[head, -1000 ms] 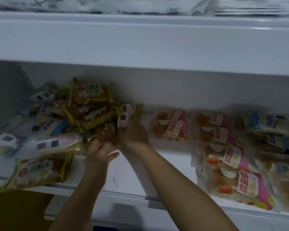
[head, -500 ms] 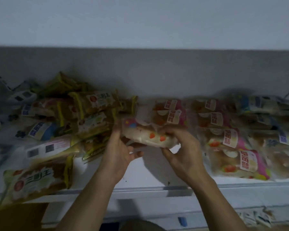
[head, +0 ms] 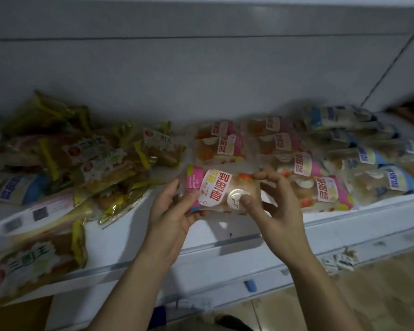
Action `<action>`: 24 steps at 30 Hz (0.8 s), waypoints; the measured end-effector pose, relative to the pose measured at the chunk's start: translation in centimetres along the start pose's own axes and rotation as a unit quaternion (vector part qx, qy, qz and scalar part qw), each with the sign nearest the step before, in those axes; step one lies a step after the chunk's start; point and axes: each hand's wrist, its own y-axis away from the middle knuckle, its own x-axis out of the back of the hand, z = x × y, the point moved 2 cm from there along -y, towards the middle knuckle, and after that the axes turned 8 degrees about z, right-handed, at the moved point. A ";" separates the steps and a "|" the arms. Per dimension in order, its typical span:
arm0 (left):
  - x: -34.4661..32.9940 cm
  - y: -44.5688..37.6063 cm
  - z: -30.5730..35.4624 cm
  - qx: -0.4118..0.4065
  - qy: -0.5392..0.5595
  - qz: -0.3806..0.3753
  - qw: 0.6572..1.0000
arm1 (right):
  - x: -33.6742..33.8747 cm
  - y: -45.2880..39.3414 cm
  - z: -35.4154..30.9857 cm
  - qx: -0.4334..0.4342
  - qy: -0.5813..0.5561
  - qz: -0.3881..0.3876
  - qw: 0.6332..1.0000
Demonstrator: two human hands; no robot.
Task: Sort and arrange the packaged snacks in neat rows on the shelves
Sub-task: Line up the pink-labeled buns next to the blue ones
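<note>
Between my fingers [head: 194, 194]: pink snack pack [head: 216, 191], both hands pinching its ends (light, soft, slippery film; hold the edges).

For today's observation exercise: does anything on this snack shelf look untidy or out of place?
Yes. The yellow-wrapped packets at the left lie in a tilted, overlapping heap with a few blue-labelled packets mixed in, unlike the pink rows to the right. Both hands hold a pink packet whose label reads upside down.
</note>
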 end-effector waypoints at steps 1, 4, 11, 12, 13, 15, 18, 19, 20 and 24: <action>0.2 0.0 -0.1 -0.001 0.006 0.001 1.000 | -0.1 -0.1 -0.1 -0.022 -0.009 0.002 1.000; 0.3 0.0 -0.2 -0.034 -0.041 0.026 0.998 | -0.6 -0.6 -0.4 -0.056 -0.025 0.028 0.998; -0.3 0.1 -0.6 -0.064 0.024 0.110 0.992 | -0.2 -0.9 0.2 -0.011 -0.023 0.011 1.000; -1.1 0.3 -0.7 -0.043 0.068 0.095 0.992 | -0.2 -1.0 0.1 -0.002 -0.035 -0.006 0.999; -2.2 0.7 -0.8 -0.022 0.085 0.074 0.993 | -0.3 -1.2 -0.2 0.010 -0.035 -0.027 0.999; -4.0 1.1 -1.4 0.004 0.040 0.037 0.998 | 0.1 -2.0 -0.2 0.037 0.007 -0.069 0.997; -4.7 1.4 -1.3 -0.003 -0.086 0.029 0.996 | 2.0 -3.6 0.2 0.039 0.061 -0.033 0.997; -4.6 1.3 -0.9 -0.006 -0.143 0.017 0.990 | 2.7 -4.2 0.0 0.044 0.060 -0.008 0.997; -4.5 1.3 -0.4 -0.002 -0.204 -0.008 0.979 | 3.3 -4.8 -0.3 0.049 0.053 -0.010 0.997; -5.3 1.6 0.9 0.032 -0.383 -0.170 0.908 | 3.0 -6.8 -2.2 0.037 0.022 -0.271 0.962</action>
